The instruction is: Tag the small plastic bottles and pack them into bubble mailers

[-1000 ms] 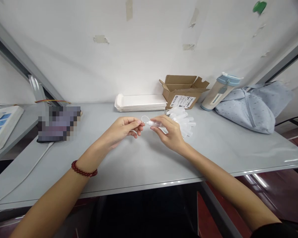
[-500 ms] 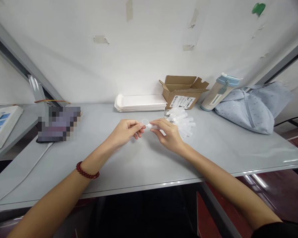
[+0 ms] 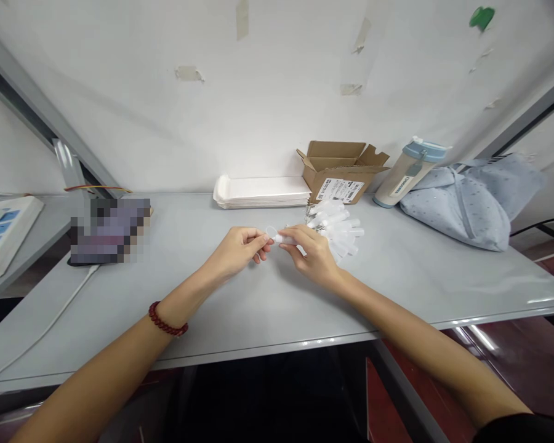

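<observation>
My left hand (image 3: 237, 251) and my right hand (image 3: 310, 253) meet above the middle of the grey table (image 3: 240, 307). Between their fingertips is a small clear plastic tube (image 3: 281, 237) with a thin loop at its left end. The right hand pinches the tube's body. The left hand's thumb and forefinger are closed on the loop end. Just behind the right hand lies a fanned bunch of several similar clear tubes (image 3: 339, 229). A red bead bracelet (image 3: 166, 320) is on my left wrist.
A stack of white trays (image 3: 261, 191) and an open cardboard box (image 3: 339, 169) stand at the back wall. A pale flask (image 3: 409, 172) leans on a light blue bag (image 3: 466, 200) at the right. A blurred dark object (image 3: 108, 231) with a white cable (image 3: 46, 329) sits left.
Both hands have drifted slightly nearer me and closer together. The loop at the tube's end now looks smaller and tucked between the fingertips.
</observation>
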`<state>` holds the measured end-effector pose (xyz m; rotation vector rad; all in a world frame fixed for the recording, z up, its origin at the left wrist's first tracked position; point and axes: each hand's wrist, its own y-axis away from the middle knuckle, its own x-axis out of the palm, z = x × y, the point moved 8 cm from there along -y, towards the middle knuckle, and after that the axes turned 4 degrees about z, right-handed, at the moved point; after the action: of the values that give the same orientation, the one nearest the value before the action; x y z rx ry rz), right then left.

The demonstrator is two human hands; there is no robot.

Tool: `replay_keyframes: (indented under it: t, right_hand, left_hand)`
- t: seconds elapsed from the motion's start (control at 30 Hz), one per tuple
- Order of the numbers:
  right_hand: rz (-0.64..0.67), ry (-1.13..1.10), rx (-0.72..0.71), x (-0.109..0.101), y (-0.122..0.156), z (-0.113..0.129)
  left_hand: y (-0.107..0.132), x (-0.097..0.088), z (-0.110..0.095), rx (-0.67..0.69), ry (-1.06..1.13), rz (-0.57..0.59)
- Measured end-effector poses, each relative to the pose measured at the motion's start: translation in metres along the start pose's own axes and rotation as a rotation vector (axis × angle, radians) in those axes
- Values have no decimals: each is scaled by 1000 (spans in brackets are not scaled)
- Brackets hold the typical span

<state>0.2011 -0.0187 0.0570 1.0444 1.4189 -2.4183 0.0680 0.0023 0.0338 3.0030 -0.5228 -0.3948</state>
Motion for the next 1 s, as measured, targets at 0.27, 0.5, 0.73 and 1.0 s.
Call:
replay_keyframes:
  t: [0.27,0.5,0.73,1.0]
  right_hand:
    - [9,12,8,5,3,-1]
    - [105,-29,36,17,1,-5]
    - [48,-38,55,7,-5,-8]
    - [87,-35,38,9,-4,-5]
  left_hand:
    - [-1,3,4,-5,1,19]
    - [-8,-5,14,-79,17,151]
    - [-7,-19,9,-74,46,86]
    - [-5,-14,3,-4,-34,104]
